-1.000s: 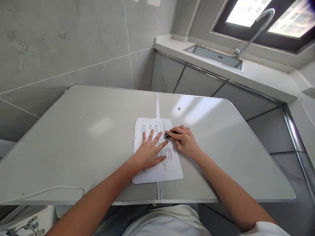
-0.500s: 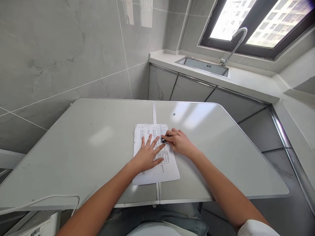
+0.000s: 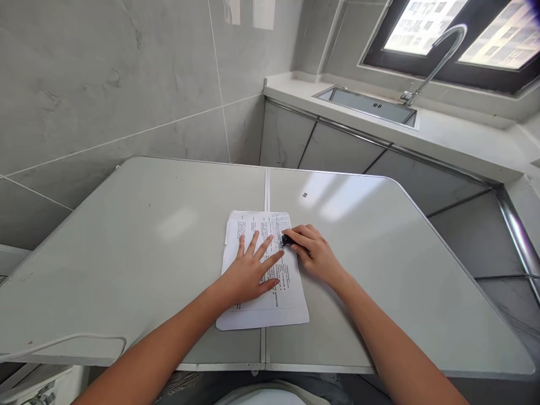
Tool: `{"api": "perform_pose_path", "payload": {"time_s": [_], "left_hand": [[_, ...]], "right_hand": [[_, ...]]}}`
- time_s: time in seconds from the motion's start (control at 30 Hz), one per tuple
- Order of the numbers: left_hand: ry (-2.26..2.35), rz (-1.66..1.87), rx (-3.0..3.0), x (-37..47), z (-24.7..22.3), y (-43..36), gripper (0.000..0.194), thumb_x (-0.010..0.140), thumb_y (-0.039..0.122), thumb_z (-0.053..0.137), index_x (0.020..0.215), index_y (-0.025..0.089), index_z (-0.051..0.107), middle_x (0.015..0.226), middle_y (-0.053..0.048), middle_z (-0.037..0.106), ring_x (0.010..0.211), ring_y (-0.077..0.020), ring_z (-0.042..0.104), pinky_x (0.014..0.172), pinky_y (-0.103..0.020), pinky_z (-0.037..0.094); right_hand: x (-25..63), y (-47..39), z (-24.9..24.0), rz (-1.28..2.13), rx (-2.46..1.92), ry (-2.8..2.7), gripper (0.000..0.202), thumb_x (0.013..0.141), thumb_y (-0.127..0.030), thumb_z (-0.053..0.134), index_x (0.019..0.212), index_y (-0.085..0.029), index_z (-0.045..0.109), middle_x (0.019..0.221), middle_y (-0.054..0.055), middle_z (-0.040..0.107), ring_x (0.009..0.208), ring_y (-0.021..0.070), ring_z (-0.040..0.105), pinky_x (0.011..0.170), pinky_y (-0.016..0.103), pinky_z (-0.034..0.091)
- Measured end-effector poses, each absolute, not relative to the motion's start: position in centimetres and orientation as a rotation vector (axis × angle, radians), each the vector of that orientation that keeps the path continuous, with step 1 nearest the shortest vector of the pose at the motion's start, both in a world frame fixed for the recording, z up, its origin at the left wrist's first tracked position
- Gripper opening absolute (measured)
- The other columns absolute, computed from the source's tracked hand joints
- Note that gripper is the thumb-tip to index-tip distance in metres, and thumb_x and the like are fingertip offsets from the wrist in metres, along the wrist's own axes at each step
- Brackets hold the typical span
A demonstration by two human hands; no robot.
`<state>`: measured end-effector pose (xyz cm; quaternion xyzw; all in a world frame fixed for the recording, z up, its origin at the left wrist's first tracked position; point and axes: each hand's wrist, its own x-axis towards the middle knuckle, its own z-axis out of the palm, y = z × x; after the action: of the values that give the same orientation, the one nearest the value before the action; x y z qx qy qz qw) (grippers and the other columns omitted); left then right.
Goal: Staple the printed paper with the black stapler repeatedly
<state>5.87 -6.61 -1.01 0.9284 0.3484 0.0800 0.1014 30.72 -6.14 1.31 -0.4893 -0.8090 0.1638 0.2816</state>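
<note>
Printed paper sheets (image 3: 264, 315) lie across the centre seam of the pale folding table (image 3: 189, 191). My left hand (image 3: 251, 273) rests flat on the print with its fingers spread. At the paper's right side, my right hand (image 3: 312, 250) is closed around a small black object (image 3: 287, 240), whose tip is over the printed text. My fingers cover most of that object, so I cannot make out exactly what it is.
A small dark mark or piece (image 3: 305, 195) is on the table beyond the paper. A white cable (image 3: 80, 336) crosses the near left edge. Behind stand a counter with a sink (image 3: 367, 107), a curved faucet (image 3: 439, 62) and a grey tiled wall.
The camera view has shifted and tilted slightly. My right hand and the black object have turned a little on the paper. My left hand stays spread on the sheets.
</note>
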Motion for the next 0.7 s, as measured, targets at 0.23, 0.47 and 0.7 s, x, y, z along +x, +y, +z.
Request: {"api": "perform_pose_path", "payload": {"time_s": [0.23,0.47,0.7], "left_hand": [[1.038,0.26,2.753,6.07,-0.99,-6.88,0.065,0.101,0.053,0.054,0.16,0.031,0.039,0.174,-0.013,0.016,0.158,-0.0485,0.006,0.118,-0.081,0.014],[1.059,0.275,2.738,6.19,-1.07,-6.97,0.065,0.101,0.057,0.05,0.16,0.032,0.039,0.174,-0.011,0.019,0.159,-0.0469,0.006,0.12,-0.079,0.012],[1.084,0.268,2.724,6.25,-1.29,-7.05,0.073,0.101,0.06,0.048,0.163,0.025,0.035,0.173,-0.012,0.02,0.159,-0.0459,0.004,0.123,-0.076,0.009]], "right_hand": [[30.54,-6.46,1.54,0.458,-1.34,-2.133,0.04,0.102,-0.018,0.048,0.136,-0.032,0.064,0.118,0.006,0.069,0.103,0.0258,0.059,0.089,0.045,0.05],[30.02,-6.64,1.35,0.367,-1.401,-2.146,0.041,0.101,-0.015,0.049,0.135,-0.03,0.066,0.119,0.006,0.07,0.102,0.0248,0.059,0.092,0.046,0.047],[29.82,-6.81,1.32,0.364,-1.426,-2.105,0.043,0.1,-0.014,0.051,0.135,-0.032,0.066,0.118,0.006,0.071,0.1,0.0254,0.06,0.091,0.048,0.047]]}}
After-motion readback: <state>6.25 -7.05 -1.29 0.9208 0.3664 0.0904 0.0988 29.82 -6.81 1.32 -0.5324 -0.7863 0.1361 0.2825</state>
